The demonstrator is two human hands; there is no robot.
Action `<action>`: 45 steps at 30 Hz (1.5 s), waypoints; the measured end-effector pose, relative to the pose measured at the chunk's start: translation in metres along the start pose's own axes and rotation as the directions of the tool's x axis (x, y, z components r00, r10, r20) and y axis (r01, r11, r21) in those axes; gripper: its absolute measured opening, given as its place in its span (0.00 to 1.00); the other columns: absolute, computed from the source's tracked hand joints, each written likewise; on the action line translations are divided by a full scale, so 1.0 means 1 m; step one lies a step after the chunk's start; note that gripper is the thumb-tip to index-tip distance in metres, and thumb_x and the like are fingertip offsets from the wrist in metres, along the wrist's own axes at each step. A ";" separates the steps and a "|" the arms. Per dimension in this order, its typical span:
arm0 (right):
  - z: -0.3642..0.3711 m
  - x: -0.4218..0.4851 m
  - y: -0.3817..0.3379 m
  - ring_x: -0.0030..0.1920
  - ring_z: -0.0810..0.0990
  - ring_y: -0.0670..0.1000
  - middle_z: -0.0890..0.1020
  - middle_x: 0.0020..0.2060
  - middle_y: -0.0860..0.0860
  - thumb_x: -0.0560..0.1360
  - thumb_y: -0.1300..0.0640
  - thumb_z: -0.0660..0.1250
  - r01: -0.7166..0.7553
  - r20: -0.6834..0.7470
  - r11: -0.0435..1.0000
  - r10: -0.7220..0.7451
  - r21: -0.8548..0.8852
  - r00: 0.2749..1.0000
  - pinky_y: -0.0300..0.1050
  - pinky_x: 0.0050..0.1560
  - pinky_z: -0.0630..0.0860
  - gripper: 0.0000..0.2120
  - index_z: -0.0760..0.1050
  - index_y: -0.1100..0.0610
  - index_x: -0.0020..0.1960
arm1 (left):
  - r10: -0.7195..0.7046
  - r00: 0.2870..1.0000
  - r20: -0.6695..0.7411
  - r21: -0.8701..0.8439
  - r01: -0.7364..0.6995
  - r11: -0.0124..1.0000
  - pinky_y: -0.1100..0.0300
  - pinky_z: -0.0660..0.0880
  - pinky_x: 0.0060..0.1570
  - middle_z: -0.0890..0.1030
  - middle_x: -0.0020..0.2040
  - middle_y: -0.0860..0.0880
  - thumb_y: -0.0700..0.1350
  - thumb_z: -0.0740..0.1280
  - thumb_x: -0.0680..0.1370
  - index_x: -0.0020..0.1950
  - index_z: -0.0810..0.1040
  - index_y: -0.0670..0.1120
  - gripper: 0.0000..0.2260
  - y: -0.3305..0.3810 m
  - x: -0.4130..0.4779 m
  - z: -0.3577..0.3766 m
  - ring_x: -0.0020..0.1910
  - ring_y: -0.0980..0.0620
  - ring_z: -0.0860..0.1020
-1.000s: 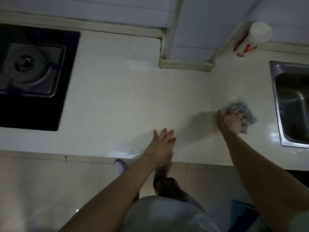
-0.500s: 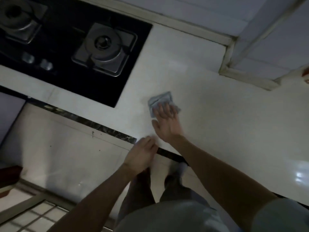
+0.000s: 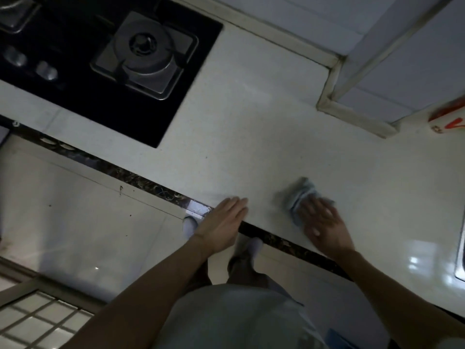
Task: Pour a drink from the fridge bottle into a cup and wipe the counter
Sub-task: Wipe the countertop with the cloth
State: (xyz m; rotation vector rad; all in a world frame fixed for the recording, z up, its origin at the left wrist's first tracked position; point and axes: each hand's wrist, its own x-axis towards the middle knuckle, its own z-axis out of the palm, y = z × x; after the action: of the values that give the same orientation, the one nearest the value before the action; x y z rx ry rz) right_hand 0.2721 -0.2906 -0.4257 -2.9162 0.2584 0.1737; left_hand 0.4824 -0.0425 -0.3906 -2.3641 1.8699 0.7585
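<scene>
A crumpled blue-grey cloth (image 3: 298, 193) lies on the pale counter (image 3: 251, 127) near its front edge. My right hand (image 3: 324, 224) presses flat on the cloth with fingers spread, covering its near part. My left hand (image 3: 222, 224) rests flat on the counter's front edge to the left of the cloth, fingers straight and together. No bottle or cup from the task shows, except a white and red container (image 3: 450, 118) cut off at the right edge.
A black gas hob (image 3: 105, 59) with a steel burner fills the back left. A tiled wall corner (image 3: 352, 107) juts onto the counter at the back right. A steel sink rim (image 3: 461, 260) shows at the far right. Below are pale cabinet fronts and my feet.
My right hand has swept the cloth from beside the hob back toward the right along the front edge. My left hand stays at the counter edge. The view has shifted slightly.
</scene>
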 end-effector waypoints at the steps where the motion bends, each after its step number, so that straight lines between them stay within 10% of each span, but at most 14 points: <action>1: -0.003 -0.007 0.014 0.74 0.65 0.57 0.73 0.69 0.58 0.81 0.51 0.54 -0.136 -0.006 0.991 0.136 -0.008 0.991 0.60 0.70 0.65 0.21 0.73 0.57 0.69 | 0.004 1.000 0.009 0.006 -0.004 1.000 0.48 0.60 0.75 0.63 0.77 0.39 0.43 0.66 0.75 0.74 0.68 0.39 0.28 0.006 0.005 0.000 0.75 0.40 0.64; 3: -0.011 -0.016 0.035 0.72 0.68 0.59 0.74 0.69 0.59 0.81 0.49 0.51 -0.448 -0.005 0.894 0.448 -0.012 0.894 0.59 0.68 0.67 0.24 0.73 0.59 0.69 | -0.001 0.996 0.091 0.028 -0.002 1.000 0.46 0.46 0.78 0.48 0.81 0.41 0.43 0.58 0.81 0.80 0.55 0.41 0.28 0.015 0.013 -0.004 0.80 0.42 0.48; 6: -0.019 -0.020 0.048 0.70 0.68 0.62 0.72 0.69 0.61 0.77 0.47 0.47 -0.830 0.016 0.558 0.830 -0.004 0.557 0.60 0.65 0.68 0.29 0.69 0.60 0.71 | -0.010 0.988 0.151 0.037 0.005 0.999 0.42 0.43 0.77 0.40 0.81 0.44 0.44 0.55 0.82 0.81 0.47 0.44 0.29 0.029 0.026 -0.013 0.80 0.42 0.41; 10: -0.021 0.018 0.010 0.67 0.67 0.68 0.69 0.67 0.66 0.76 0.45 0.48 -0.976 0.151 0.197 0.966 0.093 0.209 0.64 0.65 0.65 0.30 0.64 0.63 0.71 | -0.014 0.993 0.115 0.025 0.011 1.000 0.39 0.45 0.76 0.41 0.81 0.42 0.44 0.59 0.81 0.81 0.47 0.43 0.32 0.037 0.049 -0.015 0.80 0.39 0.42; 12: -0.016 0.048 -0.027 0.68 0.66 0.68 0.67 0.68 0.66 0.79 0.45 0.52 -0.961 0.233 0.253 0.934 0.109 0.272 0.64 0.66 0.65 0.28 0.61 0.63 0.72 | -0.007 0.992 0.127 -0.003 0.008 1.000 0.38 0.44 0.76 0.43 0.81 0.41 0.43 0.61 0.80 0.81 0.49 0.43 0.33 0.041 0.059 -0.014 0.80 0.39 0.42; 18: -0.025 0.156 -0.074 0.78 0.44 0.62 0.50 0.78 0.59 0.81 0.48 0.50 -0.538 0.238 0.838 0.506 0.090 0.829 0.59 0.77 0.44 0.30 0.47 0.58 0.79 | -0.015 0.978 0.206 0.038 0.008 0.999 0.36 0.45 0.75 0.48 0.81 0.41 0.42 0.58 0.79 0.81 0.50 0.42 0.32 0.043 0.072 -0.010 0.80 0.39 0.45; 22: -0.035 0.245 -0.074 0.76 0.54 0.62 0.62 0.74 0.58 0.78 0.47 0.54 -0.183 0.182 0.982 0.174 0.037 0.968 0.59 0.75 0.52 0.28 0.60 0.57 0.74 | -0.033 0.984 0.175 0.052 0.025 0.998 0.35 0.49 0.75 0.52 0.80 0.41 0.47 0.60 0.79 0.79 0.55 0.42 0.30 0.052 0.073 -0.016 0.79 0.39 0.47; 29: -0.034 0.318 -0.010 0.73 0.63 0.60 0.69 0.71 0.57 0.76 0.49 0.44 -0.153 0.161 0.988 0.154 -0.018 0.975 0.55 0.73 0.59 0.27 0.65 0.56 0.71 | -0.054 0.964 0.259 -0.104 0.084 0.991 0.41 0.46 0.77 0.48 0.82 0.45 0.49 0.62 0.80 0.80 0.57 0.46 0.29 0.044 0.080 -0.032 0.80 0.43 0.45; 38: -0.024 0.143 0.107 0.75 0.61 0.61 0.68 0.73 0.57 0.78 0.57 0.56 -0.388 -0.031 0.922 0.388 -0.007 0.921 0.57 0.74 0.55 0.24 0.66 0.56 0.73 | -0.058 0.956 0.287 -0.062 0.079 0.995 0.42 0.43 0.77 0.45 0.82 0.46 0.44 0.60 0.80 0.81 0.54 0.47 0.30 0.045 0.080 -0.024 0.80 0.43 0.43; 45: -0.024 -0.063 0.163 0.70 0.65 0.66 0.67 0.71 0.64 0.71 0.49 0.53 -0.850 0.072 0.527 0.847 0.013 0.526 0.63 0.66 0.66 0.33 0.61 0.60 0.74 | -0.064 0.973 0.220 -0.148 0.098 0.984 0.41 0.54 0.76 0.56 0.80 0.47 0.41 0.62 0.79 0.75 0.68 0.47 0.23 0.043 0.088 -0.023 0.78 0.43 0.52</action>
State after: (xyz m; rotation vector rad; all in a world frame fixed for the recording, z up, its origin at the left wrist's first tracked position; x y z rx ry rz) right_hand 0.1830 -0.4427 -0.4255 -2.4314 1.6537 0.3814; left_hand 0.4646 -0.1416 -0.3938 -2.3188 1.6734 1.1423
